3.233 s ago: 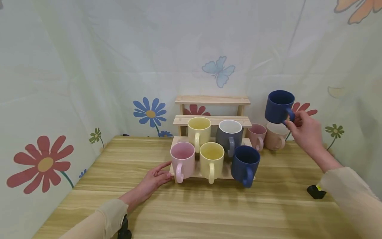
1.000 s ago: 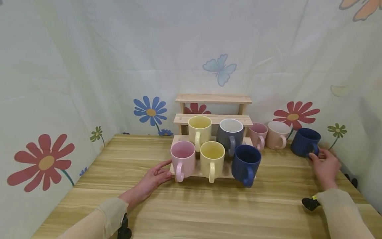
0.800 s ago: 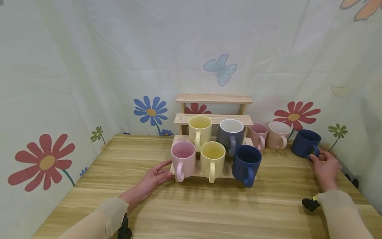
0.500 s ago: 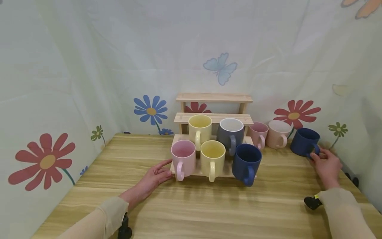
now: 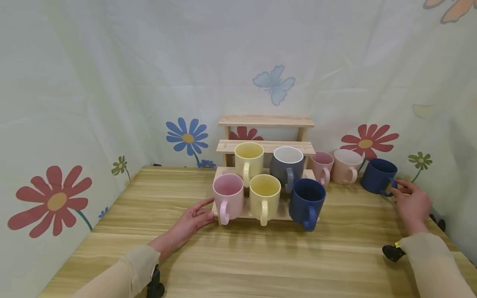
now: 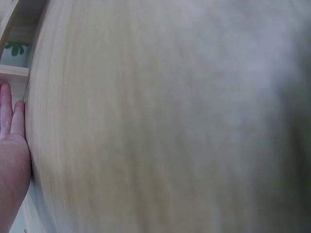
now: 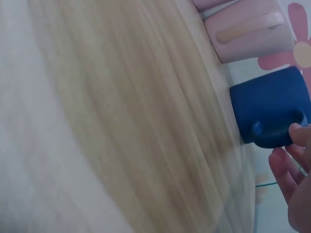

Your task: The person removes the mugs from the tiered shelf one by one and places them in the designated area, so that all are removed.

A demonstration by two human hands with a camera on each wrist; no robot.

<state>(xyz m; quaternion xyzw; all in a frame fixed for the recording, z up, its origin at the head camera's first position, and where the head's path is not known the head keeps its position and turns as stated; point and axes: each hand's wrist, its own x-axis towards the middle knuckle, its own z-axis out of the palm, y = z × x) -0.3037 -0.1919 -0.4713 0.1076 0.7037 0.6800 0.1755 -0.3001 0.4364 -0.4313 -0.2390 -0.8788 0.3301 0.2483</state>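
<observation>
My right hand (image 5: 413, 205) is at the handle of a dark blue mug (image 5: 379, 177) standing upright at the right back of the table. In the right wrist view the thumb (image 7: 300, 133) overlaps the edge of the blue handle, and the fingers lie just outside it, spread from the thumb. My left hand (image 5: 186, 225) rests with extended fingers against the left front end of a wooden stepped rack (image 5: 265, 147). On its lower steps stand a pink mug (image 5: 231, 198), two yellow mugs (image 5: 266, 198), a grey mug (image 5: 285, 167) and another dark blue mug (image 5: 303, 203).
A darker pink mug (image 5: 321, 165) and a pale pink mug (image 5: 344, 167) stand between the rack and the right-hand blue mug. The wood-grain table (image 5: 238, 265) meets a flower-printed curtain (image 5: 186, 62) at the back and sides.
The right hand carried the blue mug from the air right of the rack down onto the table, then loosened its fingers and drew back slightly right. The left hand stayed at the rack.
</observation>
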